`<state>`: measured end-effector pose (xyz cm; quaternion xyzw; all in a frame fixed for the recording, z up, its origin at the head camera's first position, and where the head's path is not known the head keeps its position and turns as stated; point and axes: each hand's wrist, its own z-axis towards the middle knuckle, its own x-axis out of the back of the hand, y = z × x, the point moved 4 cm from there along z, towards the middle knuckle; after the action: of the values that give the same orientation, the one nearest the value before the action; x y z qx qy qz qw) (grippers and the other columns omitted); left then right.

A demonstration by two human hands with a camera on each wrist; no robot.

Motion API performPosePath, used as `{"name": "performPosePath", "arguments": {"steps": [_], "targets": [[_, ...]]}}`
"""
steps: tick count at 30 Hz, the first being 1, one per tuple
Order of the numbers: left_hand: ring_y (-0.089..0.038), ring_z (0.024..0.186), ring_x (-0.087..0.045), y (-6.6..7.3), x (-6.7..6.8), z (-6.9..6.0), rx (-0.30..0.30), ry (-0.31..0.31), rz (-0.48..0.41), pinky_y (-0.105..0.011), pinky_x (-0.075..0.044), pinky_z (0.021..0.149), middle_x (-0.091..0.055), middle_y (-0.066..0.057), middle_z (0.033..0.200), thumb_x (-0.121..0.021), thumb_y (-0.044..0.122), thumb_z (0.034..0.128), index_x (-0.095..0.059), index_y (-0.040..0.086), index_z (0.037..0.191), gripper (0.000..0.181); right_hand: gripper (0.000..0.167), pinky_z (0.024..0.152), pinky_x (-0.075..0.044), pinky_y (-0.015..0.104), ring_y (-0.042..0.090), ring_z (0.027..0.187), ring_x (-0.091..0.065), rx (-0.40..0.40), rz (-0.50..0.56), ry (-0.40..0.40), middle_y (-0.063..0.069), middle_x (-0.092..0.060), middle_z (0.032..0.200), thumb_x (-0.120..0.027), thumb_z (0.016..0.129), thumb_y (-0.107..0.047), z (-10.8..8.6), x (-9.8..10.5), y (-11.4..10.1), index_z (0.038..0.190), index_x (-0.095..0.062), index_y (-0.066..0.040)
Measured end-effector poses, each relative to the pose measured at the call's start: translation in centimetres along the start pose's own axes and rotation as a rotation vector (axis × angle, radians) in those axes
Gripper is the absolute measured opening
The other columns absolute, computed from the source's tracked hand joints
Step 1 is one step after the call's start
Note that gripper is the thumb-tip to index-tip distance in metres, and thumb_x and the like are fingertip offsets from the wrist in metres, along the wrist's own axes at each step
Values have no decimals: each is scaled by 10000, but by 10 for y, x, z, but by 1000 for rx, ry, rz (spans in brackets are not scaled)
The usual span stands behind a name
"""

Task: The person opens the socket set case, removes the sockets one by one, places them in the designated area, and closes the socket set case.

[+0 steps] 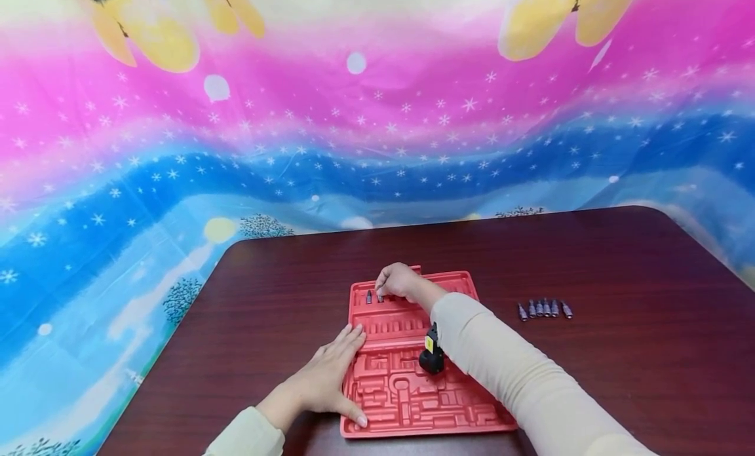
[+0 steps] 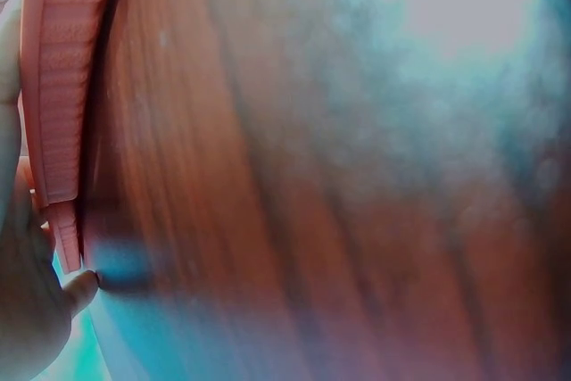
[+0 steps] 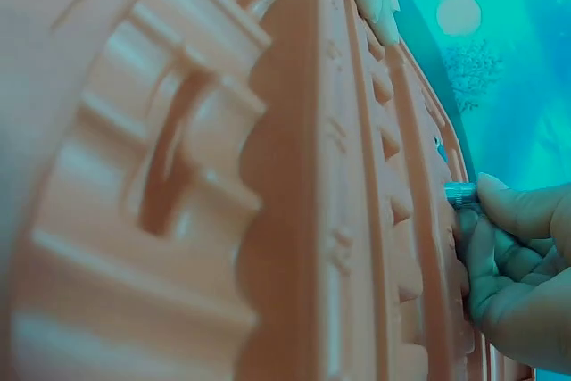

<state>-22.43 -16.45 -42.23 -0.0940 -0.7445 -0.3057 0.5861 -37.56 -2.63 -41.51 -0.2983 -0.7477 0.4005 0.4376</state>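
Observation:
A red moulded tool case [image 1: 407, 390] lies unfolded on the table. My right hand [image 1: 401, 282] is over its far half and pinches a small metal bit socket [image 3: 460, 193] between thumb and fingers, at the row of slots. Just left of those fingertips, another bit socket [image 1: 369, 297] sits in a slot. My left hand [image 1: 327, 371] rests spread along the case's left edge, its thumb on the near half and its fingertips by the hinge. In the left wrist view, the fingers lie partly behind the case's side wall [image 2: 67, 78].
Several bit sockets [image 1: 539, 309] stand in a loose row on the dark wooden table [image 1: 619, 377], right of the case. A patterned cloth [image 1: 377, 148] hangs behind the table. The right forearm crosses the case's right side, with a black wrist camera [image 1: 432, 359] above the near half.

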Motion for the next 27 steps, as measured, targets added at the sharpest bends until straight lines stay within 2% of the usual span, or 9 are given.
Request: {"name": "performPosePath", "arguments": {"steps": [2, 6, 9, 11, 15, 18, 21, 27], "targets": [[-211, 1295, 4, 0, -1, 0, -4, 1, 2, -481, -202, 951, -66, -75, 1437, -552, 759, 473, -146, 51, 1378, 1219, 40, 579, -418, 271, 182, 677, -502, 50, 46, -12, 85, -578, 748, -594, 785, 4, 4, 1, 4, 774, -581, -32], [-212, 1295, 4, 1, -1, 0, -5, 0, -7, -492, -199, 949, -64, -75, 1438, -558, 753, 476, -144, 52, 1378, 1215, 44, 650, -468, 299, 203, 726, -560, 74, 174, -10, 120, -579, 791, -554, 818, -8, 2, 4, 5, 857, -569, 6], [-221, 1295, -4, 1, 0, 0, -6, 2, -12, -494, -197, 948, -69, -79, 1437, -568, 746, 476, -147, 48, 1377, 1215, 102, 693, -477, 333, 240, 783, -590, 50, 249, -14, 152, -578, 814, -517, 842, -4, -10, 5, -4, 925, -543, 50], [-233, 1294, -13, 1, 1, -1, -10, 8, -9, -489, -197, 950, -76, -90, 1435, -572, 742, 478, -153, 39, 1374, 1213, 113, 696, -478, 355, 278, 800, -599, 49, 294, -46, 169, -576, 809, -502, 849, 2, -20, 5, -11, 940, -521, 67], [-243, 1293, -17, 1, 2, -1, -12, 10, -11, -481, -191, 955, -82, -100, 1433, -584, 733, 482, -160, 32, 1371, 1209, 112, 716, -464, 408, 336, 822, -592, 63, 335, -109, 217, -567, 819, -481, 856, 19, -41, 6, -25, 946, -486, 86], [-241, 1293, -10, 1, 2, -1, -7, 2, -16, -484, -185, 958, -79, -97, 1434, -587, 730, 484, -153, 35, 1373, 1209, 94, 713, -464, 416, 328, 793, -599, 112, 346, -139, 212, -566, 810, -494, 849, 16, -46, 8, -28, 922, -485, 74], [-238, 1293, -9, 0, 2, -1, -2, -3, -14, -487, -182, 959, -78, -94, 1434, -586, 732, 482, -147, 40, 1376, 1212, 84, 712, -464, 416, 292, 756, -609, 135, 376, -151, 178, -572, 781, -513, 832, 21, -48, 12, -25, 902, -492, 62], [-230, 1293, 0, 1, 1, -2, 9, -16, -30, -490, -174, 961, -67, -86, 1436, -587, 732, 483, -138, 49, 1379, 1213, 105, 729, -455, 426, 246, 721, -608, 125, 407, -133, 167, -580, 793, -522, 820, 24, -55, 24, -13, 916, -489, 52]]}}
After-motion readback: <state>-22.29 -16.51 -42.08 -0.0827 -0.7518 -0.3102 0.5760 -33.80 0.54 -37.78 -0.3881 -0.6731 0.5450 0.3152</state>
